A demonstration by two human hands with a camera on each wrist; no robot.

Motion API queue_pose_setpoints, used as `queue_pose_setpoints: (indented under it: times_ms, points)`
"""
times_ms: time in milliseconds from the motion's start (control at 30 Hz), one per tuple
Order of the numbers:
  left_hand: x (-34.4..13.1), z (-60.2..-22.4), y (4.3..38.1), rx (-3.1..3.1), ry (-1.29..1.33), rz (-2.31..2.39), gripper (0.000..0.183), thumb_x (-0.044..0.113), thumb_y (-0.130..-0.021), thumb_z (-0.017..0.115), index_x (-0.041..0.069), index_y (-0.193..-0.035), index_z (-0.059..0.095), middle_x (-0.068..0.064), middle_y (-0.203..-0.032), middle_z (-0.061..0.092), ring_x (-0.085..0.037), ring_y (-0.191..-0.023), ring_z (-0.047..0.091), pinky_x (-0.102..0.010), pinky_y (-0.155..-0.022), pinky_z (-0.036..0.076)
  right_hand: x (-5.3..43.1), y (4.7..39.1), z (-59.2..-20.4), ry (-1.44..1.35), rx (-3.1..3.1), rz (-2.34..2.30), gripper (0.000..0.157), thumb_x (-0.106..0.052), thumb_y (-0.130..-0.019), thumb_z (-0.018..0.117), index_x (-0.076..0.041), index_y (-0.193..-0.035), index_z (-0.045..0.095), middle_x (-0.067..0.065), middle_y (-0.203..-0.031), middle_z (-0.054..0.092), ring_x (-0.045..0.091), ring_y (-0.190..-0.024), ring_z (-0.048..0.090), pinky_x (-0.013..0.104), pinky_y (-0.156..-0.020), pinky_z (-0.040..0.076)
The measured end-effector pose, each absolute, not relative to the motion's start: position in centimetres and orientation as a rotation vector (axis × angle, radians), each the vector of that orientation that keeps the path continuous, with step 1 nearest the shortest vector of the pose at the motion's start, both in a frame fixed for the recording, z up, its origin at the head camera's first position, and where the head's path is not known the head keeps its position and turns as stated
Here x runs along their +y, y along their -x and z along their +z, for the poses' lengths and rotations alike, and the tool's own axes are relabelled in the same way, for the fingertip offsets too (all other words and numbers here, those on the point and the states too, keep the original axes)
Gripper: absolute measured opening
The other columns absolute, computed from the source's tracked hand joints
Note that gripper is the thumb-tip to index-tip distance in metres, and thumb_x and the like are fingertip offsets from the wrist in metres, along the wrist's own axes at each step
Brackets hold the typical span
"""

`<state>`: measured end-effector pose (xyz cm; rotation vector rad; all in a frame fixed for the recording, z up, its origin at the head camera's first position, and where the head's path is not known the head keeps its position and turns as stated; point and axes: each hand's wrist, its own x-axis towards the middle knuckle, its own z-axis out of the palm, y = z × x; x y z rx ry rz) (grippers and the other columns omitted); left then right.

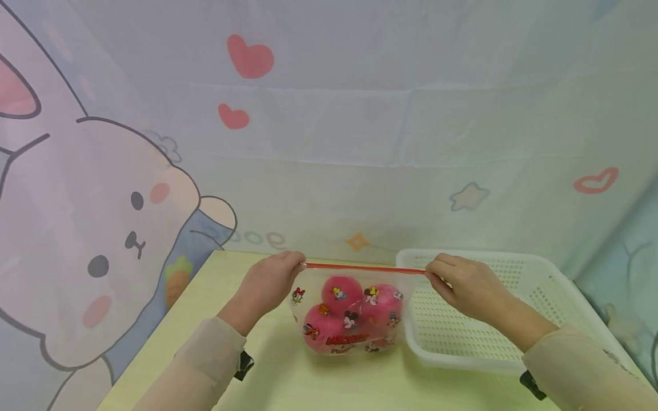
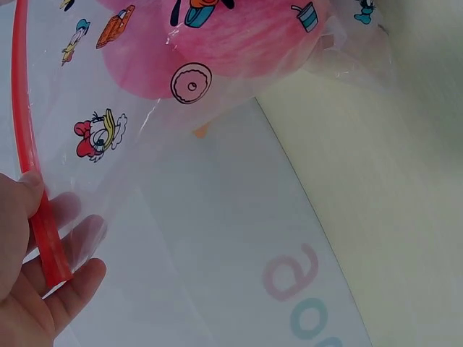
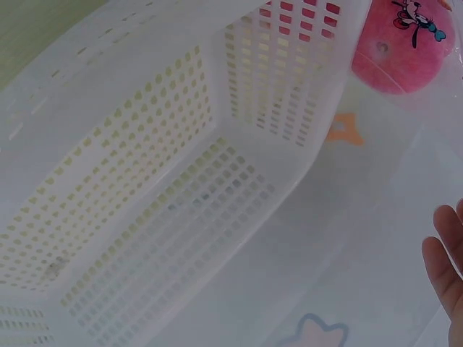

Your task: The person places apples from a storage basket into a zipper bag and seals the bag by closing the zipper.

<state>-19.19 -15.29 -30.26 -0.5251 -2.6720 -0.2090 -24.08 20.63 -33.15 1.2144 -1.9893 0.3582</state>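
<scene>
A clear zip bag printed with cartoon figures hangs upright over the table in the head view. Several round pink things that look like fruit lie inside, partly covered by the prints. Its red zip strip runs straight between both hands. My left hand pinches the strip's left end; the left wrist view shows the thumb on the red strip with fingers behind. The right end is pinched by my right hand. Only a few fingertips show in the right wrist view.
A white perforated plastic basket stands on the right of the pale yellow table, partly beneath my right forearm. Behind the table hangs a cloth with a cartoon rabbit, hearts and stars.
</scene>
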Motion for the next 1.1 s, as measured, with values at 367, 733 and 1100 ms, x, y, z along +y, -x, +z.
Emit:
queue_pose_setpoints:
  times_ms: [367,733,1100]
  points:
    - [-15.5,-30.3,19.1,-2.696,0.502,-0.233,0.010,0.017,-0.092,0.061,0.012,-0.100,0.062,-0.002,-0.092,0.068,-0.019,-0.081,0.064,-0.038,-0.071,0.056,20.7,24.0,-33.2,-1.214,-1.992,0.352,0.025,-0.021,-0.096,0.045,-0.013,-0.081,0.063,-0.006,-0.073,0.060,0.003,-0.056,0.050,0.017,-0.048,0.043]
    - [-15.9,-30.2,19.1,-2.673,0.507,-0.215,0.009,0.017,-0.092,0.062,0.012,-0.099,0.062,-0.001,-0.088,0.065,-0.018,-0.074,0.062,-0.036,-0.065,0.055,20.7,23.9,-33.3,-1.194,-2.031,0.329,0.004,-0.010,-0.082,0.062,-0.014,-0.082,0.063,-0.006,-0.073,0.060,0.003,-0.057,0.051,0.018,-0.049,0.044]
    - [-16.4,-30.3,19.0,-2.657,0.501,-0.214,0.010,0.015,-0.091,0.063,0.011,-0.100,0.063,-0.002,-0.093,0.067,-0.018,-0.081,0.064,-0.036,-0.071,0.056,20.7,23.9,-33.3,-1.187,-2.037,0.331,0.005,-0.012,-0.085,0.059,-0.014,-0.082,0.063,-0.007,-0.074,0.061,0.003,-0.057,0.051,0.019,-0.048,0.044]
